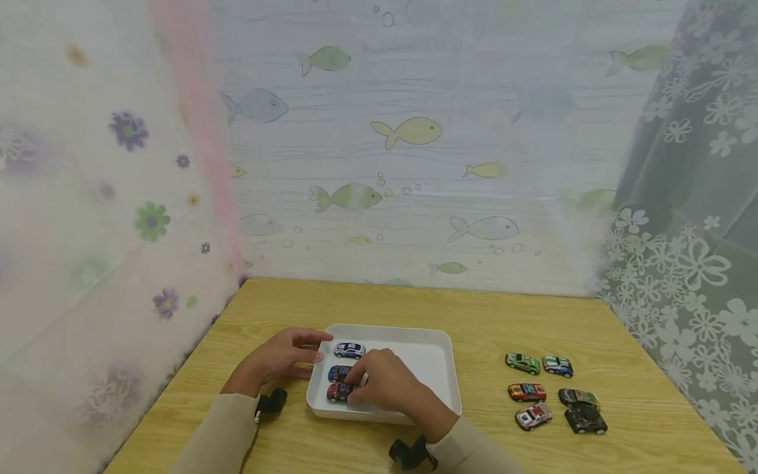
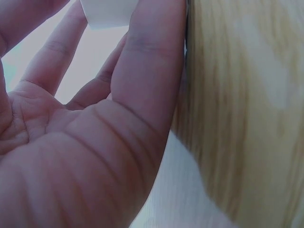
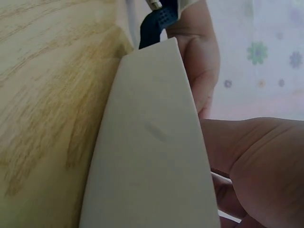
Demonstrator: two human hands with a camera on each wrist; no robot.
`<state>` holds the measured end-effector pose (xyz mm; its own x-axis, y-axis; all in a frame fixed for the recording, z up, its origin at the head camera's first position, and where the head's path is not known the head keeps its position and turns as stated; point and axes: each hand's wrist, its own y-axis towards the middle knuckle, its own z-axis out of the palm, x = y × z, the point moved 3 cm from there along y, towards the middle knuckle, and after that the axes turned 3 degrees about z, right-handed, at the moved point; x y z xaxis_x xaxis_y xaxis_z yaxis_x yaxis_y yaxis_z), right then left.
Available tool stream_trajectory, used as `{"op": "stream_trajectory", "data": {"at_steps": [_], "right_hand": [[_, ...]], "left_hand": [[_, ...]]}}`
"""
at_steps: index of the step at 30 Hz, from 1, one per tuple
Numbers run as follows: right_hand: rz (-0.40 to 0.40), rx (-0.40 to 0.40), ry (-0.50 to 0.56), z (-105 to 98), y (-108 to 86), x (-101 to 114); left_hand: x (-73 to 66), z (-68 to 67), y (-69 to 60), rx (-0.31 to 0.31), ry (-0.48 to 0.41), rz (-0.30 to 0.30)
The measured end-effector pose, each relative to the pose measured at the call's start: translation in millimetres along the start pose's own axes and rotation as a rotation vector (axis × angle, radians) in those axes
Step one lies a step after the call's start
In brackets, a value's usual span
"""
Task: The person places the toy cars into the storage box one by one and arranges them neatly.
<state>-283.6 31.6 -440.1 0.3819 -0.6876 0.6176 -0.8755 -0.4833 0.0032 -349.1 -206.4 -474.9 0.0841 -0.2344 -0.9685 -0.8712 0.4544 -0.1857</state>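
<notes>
A white tray point(image 1: 403, 416) lies on the table with three toy cars at its left side. The white-and-blue toy car point(image 1: 349, 350) is farthest back, and a dark blue toy car point(image 1: 339, 373) sits in front of it. My right hand point(image 1: 387, 382) reaches over the tray's front wall and pinches the red toy car point(image 1: 338, 392), nearest the front, between thumb and fingers. Beside the tray's left wall is my left hand point(image 1: 287, 355), its fingers loosely extended at the rim. The right wrist view shows the tray's outer wall point(image 3: 147, 137), which hides the cars.
Right of the tray, several toy cars stand in a loose group, among them a green one point(image 1: 522, 362), a red-and-yellow one point(image 1: 527, 392) and a black one point(image 1: 585, 419). Patterned curtains point(image 1: 414, 164) border the wooden table point(image 1: 485, 309) at the back and sides.
</notes>
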Motion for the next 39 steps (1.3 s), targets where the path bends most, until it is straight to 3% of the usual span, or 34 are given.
{"op": "stream_trajectory", "data": {"at_steps": [25,39], "right_hand": [[-0.032,-0.012,-0.031,10,4.1,6],[-0.067,-0.051,0.011,-15,-6.4,0]], "left_hand": [[1.3,-4.9,-2.1,0.006,0.002,0.011],[1.3,0.1,0.6,0.006,-0.008,0.011]]}}
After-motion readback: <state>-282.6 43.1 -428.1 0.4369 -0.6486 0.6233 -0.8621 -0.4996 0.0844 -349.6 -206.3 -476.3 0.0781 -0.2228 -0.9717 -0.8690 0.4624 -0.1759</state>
